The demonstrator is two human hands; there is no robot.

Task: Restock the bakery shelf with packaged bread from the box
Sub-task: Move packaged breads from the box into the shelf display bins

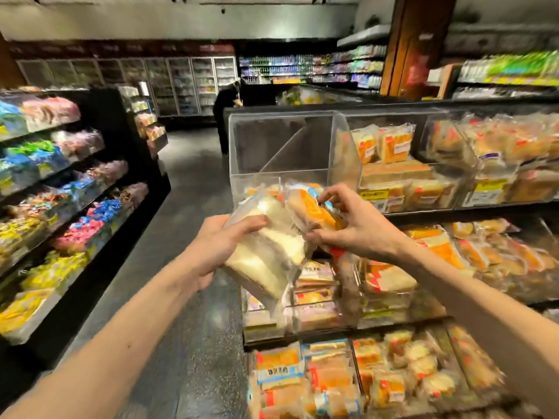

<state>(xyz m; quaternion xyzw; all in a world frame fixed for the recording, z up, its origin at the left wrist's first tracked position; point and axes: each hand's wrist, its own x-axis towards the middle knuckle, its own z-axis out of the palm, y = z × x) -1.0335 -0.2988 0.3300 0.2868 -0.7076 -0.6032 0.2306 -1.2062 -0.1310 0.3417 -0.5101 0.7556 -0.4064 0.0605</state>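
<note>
Two hands meet at centre frame: the left hand (217,246) grips a pale bread pack (272,255), and the right hand (360,225) pinches an orange-labelled pack (311,211) touching it, just below a clear bin (281,146).

The left hand's (216,247) fingers are lost behind the clear-wrapped white bread pack (266,249) it holds; only the thumb shows on top. The right hand (354,228) grips the orange-labelled pack (311,211) and covers its near end; the label print is a smear. At three o'clock the yellow price tag (373,195) is too blurred to read. At nine o'clock the coloured snack bags (75,207) run off the left edge. Toward twelve, a person in dark clothes (225,107) is too small and dim to make out. At five o'clock the lower-shelf bread packs (329,379) are cut by the bottom edge.
</note>
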